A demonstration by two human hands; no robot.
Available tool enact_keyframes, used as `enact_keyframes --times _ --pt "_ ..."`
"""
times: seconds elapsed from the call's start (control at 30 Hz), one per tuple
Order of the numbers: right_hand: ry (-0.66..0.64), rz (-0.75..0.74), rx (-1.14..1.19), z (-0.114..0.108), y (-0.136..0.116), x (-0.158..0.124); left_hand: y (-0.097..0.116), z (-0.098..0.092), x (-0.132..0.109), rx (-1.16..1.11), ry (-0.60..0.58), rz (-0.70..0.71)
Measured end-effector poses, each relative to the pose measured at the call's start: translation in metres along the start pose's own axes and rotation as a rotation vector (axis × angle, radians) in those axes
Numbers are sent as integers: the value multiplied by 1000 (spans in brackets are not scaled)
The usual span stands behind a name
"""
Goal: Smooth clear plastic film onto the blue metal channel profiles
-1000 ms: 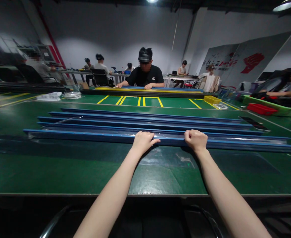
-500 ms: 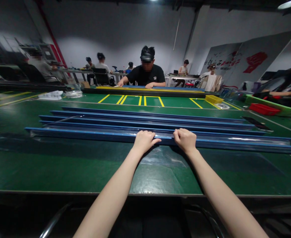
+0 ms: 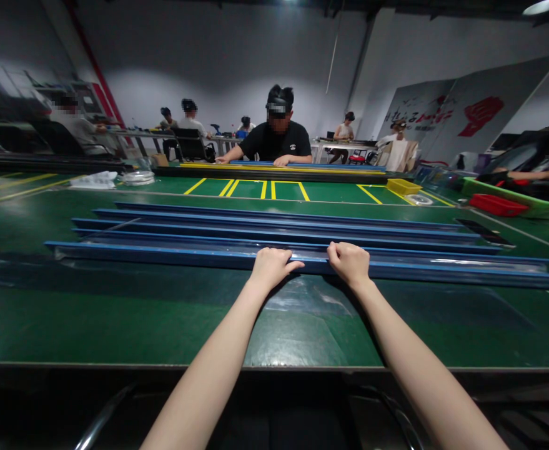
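A long blue channel-shaped profile lies crosswise on the green table, nearest to me of several alike. My left hand is closed over its near wall around the middle, the thumb pointing right along the near side. A short gap to the right, my right hand grips the same profile with curled fingers. Its trough has a glossy strip, perhaps clear film, showing at the right. More blue profiles lie parallel just behind it. Clear plastic film is spread on the table under and in front of my hands.
Across the table a person in black handles yellow and blue profiles. A dark flat phone-like object, a red tray, a yellow tray and a green bin stand to the right. A coil lies back left.
My hands stay in place on the profile, which has shifted very slightly at most. Across the table, the person's hand on the left side has moved a little outward.
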State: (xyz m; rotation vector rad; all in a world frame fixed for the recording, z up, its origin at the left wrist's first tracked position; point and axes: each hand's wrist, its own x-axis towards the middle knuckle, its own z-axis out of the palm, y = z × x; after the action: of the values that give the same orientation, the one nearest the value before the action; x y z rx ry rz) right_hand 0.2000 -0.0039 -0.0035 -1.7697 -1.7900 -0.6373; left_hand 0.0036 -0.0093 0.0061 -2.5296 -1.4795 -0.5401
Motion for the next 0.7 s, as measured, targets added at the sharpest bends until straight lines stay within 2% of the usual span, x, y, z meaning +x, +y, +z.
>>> enact_keyframes --times 0.7 --pt "-20 27 -13 2 -2 0 -2 2 1 10 -1 5"
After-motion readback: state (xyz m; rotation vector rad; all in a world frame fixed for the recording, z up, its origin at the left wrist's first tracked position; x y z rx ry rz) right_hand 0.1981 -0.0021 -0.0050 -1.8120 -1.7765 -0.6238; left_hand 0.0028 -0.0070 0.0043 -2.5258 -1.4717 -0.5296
